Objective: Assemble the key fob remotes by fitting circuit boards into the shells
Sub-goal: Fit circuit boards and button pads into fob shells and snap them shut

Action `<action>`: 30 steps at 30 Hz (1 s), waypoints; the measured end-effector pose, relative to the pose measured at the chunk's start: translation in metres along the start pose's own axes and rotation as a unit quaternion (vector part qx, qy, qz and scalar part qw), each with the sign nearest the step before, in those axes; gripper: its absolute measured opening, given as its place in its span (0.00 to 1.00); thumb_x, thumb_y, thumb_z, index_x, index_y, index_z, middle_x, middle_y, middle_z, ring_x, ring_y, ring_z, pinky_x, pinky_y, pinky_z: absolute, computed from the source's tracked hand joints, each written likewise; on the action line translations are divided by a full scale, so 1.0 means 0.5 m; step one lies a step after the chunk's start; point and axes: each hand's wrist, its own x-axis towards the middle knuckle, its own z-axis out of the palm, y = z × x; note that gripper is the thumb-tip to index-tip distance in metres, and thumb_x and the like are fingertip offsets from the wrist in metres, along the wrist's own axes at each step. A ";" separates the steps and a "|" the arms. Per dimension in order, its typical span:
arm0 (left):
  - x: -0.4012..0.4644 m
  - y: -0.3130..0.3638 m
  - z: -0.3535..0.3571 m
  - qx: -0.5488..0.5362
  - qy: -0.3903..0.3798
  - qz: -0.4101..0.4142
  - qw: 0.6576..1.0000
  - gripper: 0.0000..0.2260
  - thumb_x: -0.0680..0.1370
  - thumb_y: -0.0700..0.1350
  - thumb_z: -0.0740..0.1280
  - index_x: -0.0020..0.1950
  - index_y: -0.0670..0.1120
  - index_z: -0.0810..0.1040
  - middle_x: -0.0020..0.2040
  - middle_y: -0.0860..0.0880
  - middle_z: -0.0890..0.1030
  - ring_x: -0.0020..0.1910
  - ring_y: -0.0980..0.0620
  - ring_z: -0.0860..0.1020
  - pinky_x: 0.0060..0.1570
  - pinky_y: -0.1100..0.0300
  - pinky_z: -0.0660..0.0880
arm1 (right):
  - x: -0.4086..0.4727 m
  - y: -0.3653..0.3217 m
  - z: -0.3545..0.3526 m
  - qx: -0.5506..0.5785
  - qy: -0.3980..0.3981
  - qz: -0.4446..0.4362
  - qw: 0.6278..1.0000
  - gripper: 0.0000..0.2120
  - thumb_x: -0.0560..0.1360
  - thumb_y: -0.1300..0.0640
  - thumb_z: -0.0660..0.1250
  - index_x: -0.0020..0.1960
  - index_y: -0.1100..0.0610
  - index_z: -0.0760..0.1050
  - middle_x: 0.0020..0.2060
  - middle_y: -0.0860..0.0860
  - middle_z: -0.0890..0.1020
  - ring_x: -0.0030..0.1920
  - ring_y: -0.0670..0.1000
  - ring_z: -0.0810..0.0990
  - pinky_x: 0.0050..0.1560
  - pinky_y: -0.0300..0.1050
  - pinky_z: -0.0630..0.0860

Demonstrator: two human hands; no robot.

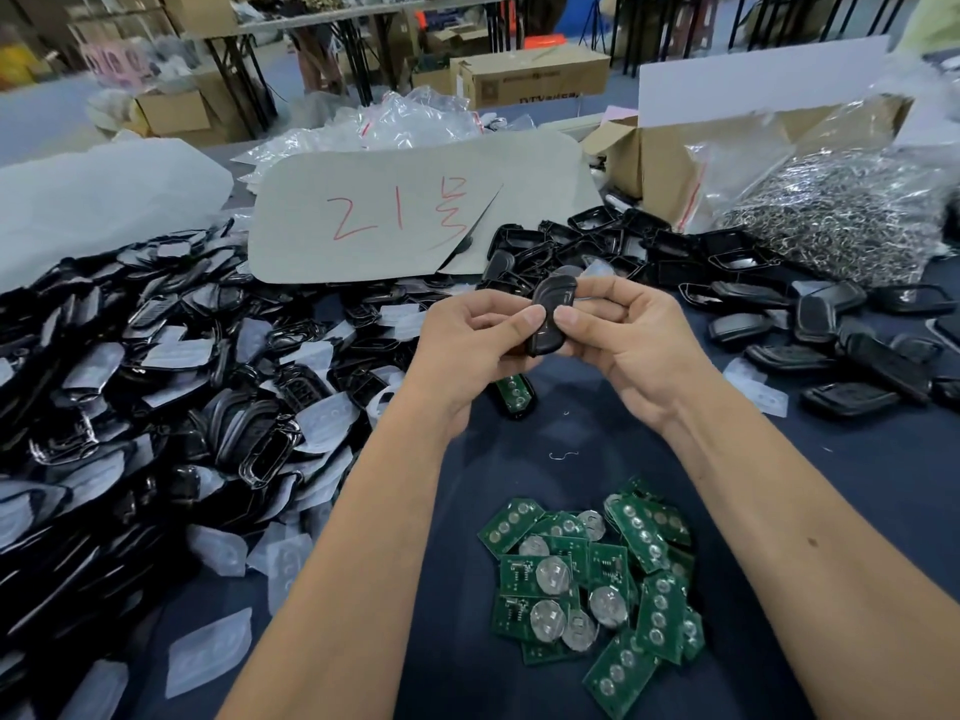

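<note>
A black key fob shell is pinched at frame centre between both thumbs, pressed side by side on its face, apparently so the halves can be squeezed shut. The left hand grips from nine o'clock, the right hand from three o'clock, forearms converging. Loose circuit boards lie at six o'clock, within reach; a board-fitted shell rests just beneath the hands.

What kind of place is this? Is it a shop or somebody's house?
It looks like a small workshop or factory where key fobs get put together, not a house. A pile of green circuit boards lies on the table, heaps of black shells sit beside it, and cardboard boxes stand behind.
</note>
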 end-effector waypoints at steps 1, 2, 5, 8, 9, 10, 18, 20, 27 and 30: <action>0.002 -0.002 0.000 0.003 0.001 -0.008 1.000 0.04 0.79 0.40 0.74 0.44 0.45 0.84 0.45 0.37 0.85 0.45 0.45 0.85 0.43 0.57 0.83 | -0.001 0.001 0.001 -0.001 0.008 0.004 1.000 0.16 0.63 0.63 0.77 0.50 0.60 0.79 0.36 0.53 0.87 0.36 0.51 0.86 0.40 0.45 0.85; 0.003 -0.004 0.002 0.008 0.005 -0.016 1.000 0.05 0.79 0.40 0.73 0.43 0.44 0.84 0.45 0.38 0.85 0.44 0.46 0.85 0.42 0.57 0.83 | -0.002 0.003 0.004 0.001 0.021 0.011 1.000 0.17 0.62 0.62 0.77 0.49 0.60 0.79 0.36 0.53 0.87 0.35 0.50 0.85 0.38 0.43 0.84; 0.007 -0.010 0.007 0.020 0.014 -0.024 0.999 0.06 0.81 0.41 0.72 0.44 0.43 0.82 0.45 0.41 0.85 0.40 0.51 0.84 0.39 0.61 0.82 | -0.005 0.009 0.009 0.027 0.049 0.035 0.998 0.17 0.61 0.63 0.78 0.49 0.61 0.80 0.37 0.54 0.88 0.35 0.49 0.86 0.36 0.40 0.82; 0.009 -0.009 0.011 0.032 0.007 -0.018 0.999 0.07 0.82 0.41 0.70 0.44 0.43 0.81 0.40 0.46 0.85 0.35 0.56 0.82 0.38 0.62 0.81 | -0.005 0.007 0.009 0.050 0.049 0.049 0.996 0.11 0.69 0.68 0.75 0.50 0.61 0.81 0.38 0.53 0.88 0.37 0.48 0.87 0.37 0.39 0.82; 0.009 -0.009 0.011 0.036 0.002 -0.016 0.999 0.07 0.83 0.41 0.69 0.44 0.43 0.80 0.39 0.47 0.84 0.34 0.56 0.81 0.38 0.63 0.80 | -0.005 0.006 0.009 0.057 0.048 0.050 0.996 0.10 0.71 0.69 0.73 0.51 0.61 0.81 0.38 0.53 0.88 0.37 0.48 0.87 0.37 0.39 0.82; 0.008 -0.008 0.012 0.036 -0.004 -0.016 0.999 0.07 0.83 0.41 0.68 0.45 0.43 0.80 0.40 0.47 0.84 0.34 0.56 0.80 0.38 0.63 0.80 | -0.006 0.005 0.010 0.067 0.045 0.050 0.995 0.10 0.72 0.70 0.72 0.51 0.61 0.80 0.38 0.53 0.88 0.37 0.48 0.87 0.37 0.39 0.82; 0.003 0.016 0.029 -0.016 -0.019 -0.018 1.000 0.07 0.83 0.40 0.67 0.46 0.40 0.78 0.41 0.44 0.80 0.38 0.51 0.76 0.37 0.62 0.77 | 0.001 0.003 0.008 0.137 0.028 0.046 0.989 0.15 0.68 0.65 0.72 0.54 0.60 0.81 0.42 0.53 0.88 0.38 0.46 0.85 0.36 0.35 0.80; 0.005 0.016 0.035 0.041 0.026 0.011 0.999 0.07 0.82 0.40 0.69 0.44 0.42 0.77 0.41 0.42 0.80 0.40 0.48 0.76 0.40 0.57 0.77 | 0.003 0.011 0.010 0.105 0.050 0.033 0.993 0.13 0.70 0.66 0.73 0.54 0.61 0.81 0.42 0.53 0.88 0.40 0.47 0.86 0.39 0.36 0.81; -0.005 0.003 0.046 0.404 0.118 0.242 0.874 0.05 0.78 0.41 0.70 0.43 0.45 0.76 0.38 0.51 0.78 0.39 0.47 0.77 0.44 0.46 0.75 | 0.000 0.035 0.045 0.092 0.091 0.009 0.992 0.24 0.67 0.64 0.78 0.61 0.69 0.79 0.43 0.58 0.87 0.42 0.52 0.87 0.47 0.46 0.84; -0.006 0.001 0.043 0.430 0.095 0.268 0.857 0.06 0.76 0.40 0.72 0.42 0.45 0.77 0.38 0.51 0.79 0.40 0.48 0.77 0.44 0.46 0.75 | 0.000 0.032 0.035 0.114 0.083 0.022 0.990 0.22 0.71 0.66 0.75 0.64 0.71 0.77 0.44 0.58 0.87 0.41 0.51 0.87 0.45 0.44 0.83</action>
